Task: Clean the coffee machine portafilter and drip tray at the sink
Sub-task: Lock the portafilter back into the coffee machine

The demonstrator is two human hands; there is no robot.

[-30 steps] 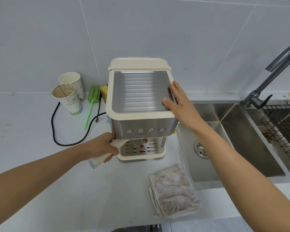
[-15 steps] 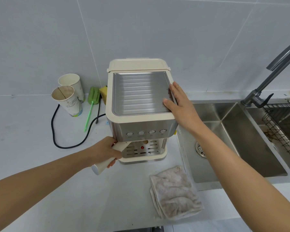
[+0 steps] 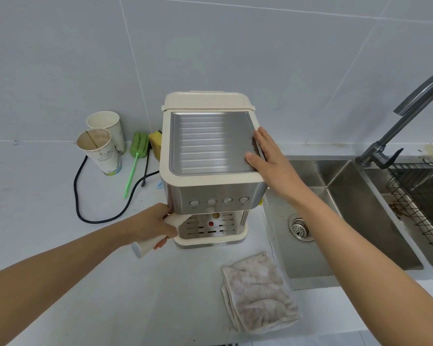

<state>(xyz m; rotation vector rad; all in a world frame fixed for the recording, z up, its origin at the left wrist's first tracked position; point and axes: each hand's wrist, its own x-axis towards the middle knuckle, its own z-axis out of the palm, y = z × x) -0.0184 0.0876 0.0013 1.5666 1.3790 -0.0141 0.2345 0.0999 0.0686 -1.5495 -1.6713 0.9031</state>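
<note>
A cream and steel coffee machine (image 3: 210,151) stands on the white counter just left of the sink (image 3: 335,208). My left hand (image 3: 154,226) grips the cream portafilter handle (image 3: 148,244), which sticks out from under the machine's front toward the lower left; the portafilter's head is hidden under the machine. My right hand (image 3: 268,158) lies flat with straight fingers on the right edge of the machine's top. The slotted drip tray (image 3: 210,228) sits in the machine's base.
A folded stained cloth (image 3: 258,293) lies on the counter near the front. Two paper cups (image 3: 103,146), a green brush (image 3: 135,158), a yellow sponge (image 3: 155,142) and a black power cord (image 3: 98,216) are left of the machine. A faucet (image 3: 398,121) and wire rack (image 3: 425,203) stand at the right.
My left hand has swung the portafilter handle a little to the right, closer under the machine's front. My right hand stays pressed on the machine's top.
</note>
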